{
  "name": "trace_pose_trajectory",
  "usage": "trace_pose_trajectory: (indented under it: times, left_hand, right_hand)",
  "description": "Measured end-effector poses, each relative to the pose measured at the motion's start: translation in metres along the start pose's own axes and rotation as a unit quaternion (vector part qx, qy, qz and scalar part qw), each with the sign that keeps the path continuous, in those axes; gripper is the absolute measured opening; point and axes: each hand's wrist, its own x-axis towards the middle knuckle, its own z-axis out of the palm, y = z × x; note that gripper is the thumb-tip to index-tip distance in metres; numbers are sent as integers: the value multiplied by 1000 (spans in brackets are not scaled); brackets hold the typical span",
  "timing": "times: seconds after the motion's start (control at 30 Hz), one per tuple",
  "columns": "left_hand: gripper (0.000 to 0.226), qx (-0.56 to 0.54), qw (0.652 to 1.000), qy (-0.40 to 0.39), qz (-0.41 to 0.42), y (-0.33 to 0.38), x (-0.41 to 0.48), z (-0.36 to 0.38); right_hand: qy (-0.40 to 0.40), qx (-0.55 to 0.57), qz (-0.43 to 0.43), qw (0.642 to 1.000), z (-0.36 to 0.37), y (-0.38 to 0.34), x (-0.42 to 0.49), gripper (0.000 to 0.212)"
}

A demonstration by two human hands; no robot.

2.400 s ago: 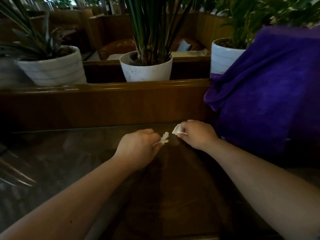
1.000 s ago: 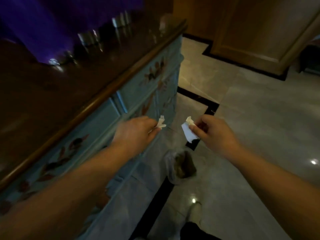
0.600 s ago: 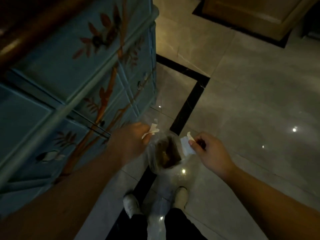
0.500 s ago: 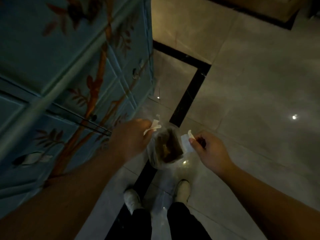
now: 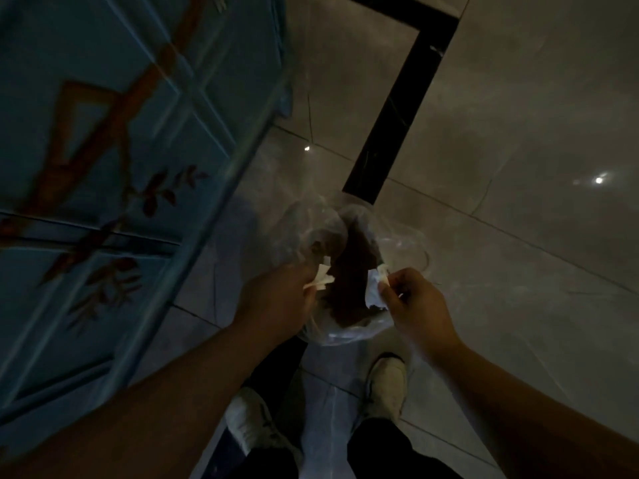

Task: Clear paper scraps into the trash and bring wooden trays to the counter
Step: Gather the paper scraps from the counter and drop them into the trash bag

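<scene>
A small trash bin (image 5: 349, 326) lined with a clear plastic bag stands on the floor just in front of my feet, its dark brown inside showing. My left hand (image 5: 276, 299) pinches a crumpled white paper scrap (image 5: 321, 279) over the bin's left rim. My right hand (image 5: 415, 302) pinches a second white paper scrap (image 5: 374, 288) over the right rim. Both scraps hang above the bin's opening. No wooden tray is in view.
A blue painted cabinet (image 5: 114, 140) with a red branch and leaf pattern fills the left side, close to the bin. Glossy grey floor tiles (image 5: 518, 133) with a black inlaid stripe (image 5: 397, 105) spread to the right. My white shoes (image 5: 387, 378) stand just behind the bin.
I have turned from the tabletop to look down at the floor. Both hands, still holding their scraps, have come down over the bin's opening.
</scene>
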Motion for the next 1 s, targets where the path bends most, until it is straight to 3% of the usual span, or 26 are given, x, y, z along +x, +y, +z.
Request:
trace_pose_trajectory:
  times: [0.13, 0.23, 0.47, 0.67, 0.87, 1.0]
  left_hand:
    - [25, 26, 999, -33, 3, -12, 22, 38]
    - [36, 48, 995, -90, 7, -11, 31, 56]
    - [47, 16, 992, -124, 35, 7, 6, 48]
    - [44, -8, 994, -82, 77, 59, -28, -25]
    - [51, 131, 974, -28, 180, 154, -65, -141]
    - [51, 207, 942, 34, 263, 232, -85, -234]
  right_hand:
    - [-26, 14, 5, 1000, 19, 28, 16, 9]
    - [-66, 35, 21, 997, 22, 43, 16, 24]
    - [-118, 64, 21, 991, -9, 40, -17, 35]
    - [-117, 59, -20, 991, -74, -5, -61, 38]
    - [-86, -113, -159, 977, -187, -88, -105, 56]
    - [-13, -221, -202, 954, -275, -160, -137, 67]
